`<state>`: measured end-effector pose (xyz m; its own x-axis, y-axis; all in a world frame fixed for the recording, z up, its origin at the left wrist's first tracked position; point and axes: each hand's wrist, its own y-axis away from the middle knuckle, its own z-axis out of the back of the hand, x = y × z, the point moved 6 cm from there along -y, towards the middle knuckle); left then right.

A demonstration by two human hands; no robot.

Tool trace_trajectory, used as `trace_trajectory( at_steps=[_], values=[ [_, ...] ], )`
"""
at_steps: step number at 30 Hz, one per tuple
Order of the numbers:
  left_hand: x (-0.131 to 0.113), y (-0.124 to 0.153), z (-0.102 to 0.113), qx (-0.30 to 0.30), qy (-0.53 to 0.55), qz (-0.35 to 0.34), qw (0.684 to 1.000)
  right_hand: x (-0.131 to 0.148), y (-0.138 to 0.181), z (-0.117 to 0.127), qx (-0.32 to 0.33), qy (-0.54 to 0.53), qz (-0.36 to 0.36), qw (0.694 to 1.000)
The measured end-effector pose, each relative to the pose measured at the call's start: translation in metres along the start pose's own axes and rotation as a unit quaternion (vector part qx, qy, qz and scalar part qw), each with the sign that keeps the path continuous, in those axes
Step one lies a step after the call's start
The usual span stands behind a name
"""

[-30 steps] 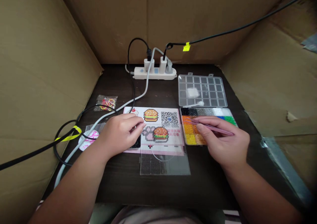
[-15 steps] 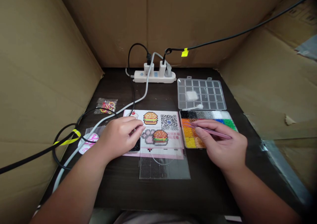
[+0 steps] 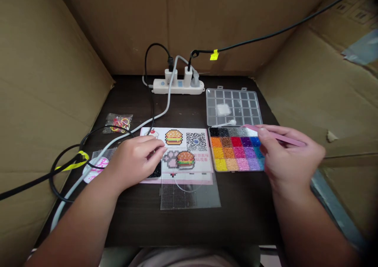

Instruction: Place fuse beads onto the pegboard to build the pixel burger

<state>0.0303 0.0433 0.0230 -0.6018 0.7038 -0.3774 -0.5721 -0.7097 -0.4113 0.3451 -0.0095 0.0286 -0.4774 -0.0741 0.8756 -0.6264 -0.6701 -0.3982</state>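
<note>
1 pr pink tweezers (image 3: 288,139) btwn R fingers (image 3: 268,140).

Head cam's showing me the right hand (image 3: 292,156) pinching pink tweezers (image 3: 288,138) by the bead box (image 3: 233,171) (so many colours!).

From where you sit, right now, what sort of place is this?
Probably a small craft table with cardboard walls around it: sorted coloured beads, a printed burger picture, and pink tweezers in the right hand.

Pegboard (image 3: 180,198) partly on pattern sheet (image 3: 174,138); bead box (image 3: 239,170) right; power strip (image 3: 180,89) behind.
</note>
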Motion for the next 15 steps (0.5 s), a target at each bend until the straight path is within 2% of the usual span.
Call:
trace_trajectory(
  at_steps=[6, 11, 15],
  values=[
    [0.0, 0.0, 0.0, 0.003, 0.001, -0.002, 1.0, 0.007, 0.008, -0.01, 0.045, 0.002, 0.027, 0.999],
    [0.001, 0.001, 0.0, 0.003, 0.001, 0.0, 1.0, 0.005, 0.007, -0.009, 0.041, -0.008, 0.028, 0.999],
    [0.0, 0.001, 0.001, 0.0, -0.009, -0.005, 1.0, -0.003, 0.001, -0.009, 0.044, 0.025, 0.028, 0.998]
  ],
)
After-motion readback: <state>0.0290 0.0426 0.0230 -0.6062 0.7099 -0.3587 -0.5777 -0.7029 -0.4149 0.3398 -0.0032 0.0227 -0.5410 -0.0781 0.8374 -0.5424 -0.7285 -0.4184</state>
